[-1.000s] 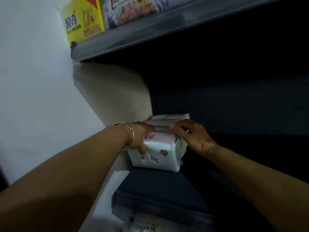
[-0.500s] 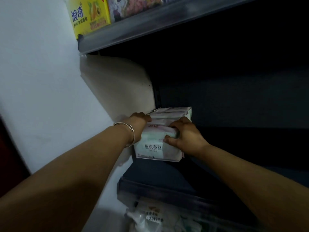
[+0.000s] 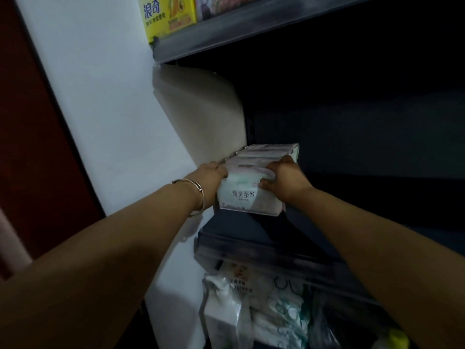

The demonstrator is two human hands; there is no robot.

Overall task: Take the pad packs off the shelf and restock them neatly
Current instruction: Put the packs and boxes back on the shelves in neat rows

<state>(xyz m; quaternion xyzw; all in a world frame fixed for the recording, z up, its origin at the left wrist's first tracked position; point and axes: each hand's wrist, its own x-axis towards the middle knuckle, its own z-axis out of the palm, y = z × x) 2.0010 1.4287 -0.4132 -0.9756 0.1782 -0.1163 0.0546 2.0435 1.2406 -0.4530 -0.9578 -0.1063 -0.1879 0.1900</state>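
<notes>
Both hands, left (image 3: pixel 210 176) and right (image 3: pixel 283 181), clasp pad packs (image 3: pixel 247 195) sides, arms outstretched.

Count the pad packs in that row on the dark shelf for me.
About 4, in one row running front to back against the shelf's left wall: the front pack between the left hand and right hand, three behind. More may be hidden.

Pad packs (image 3: pixel 254 182) lined up on the dark shelf (image 3: pixel 241 230), far left corner.
White, soft, pastel-tinted, standing upright in one row front to back; front pack showing printed characters, tight against the side wall.
</notes>
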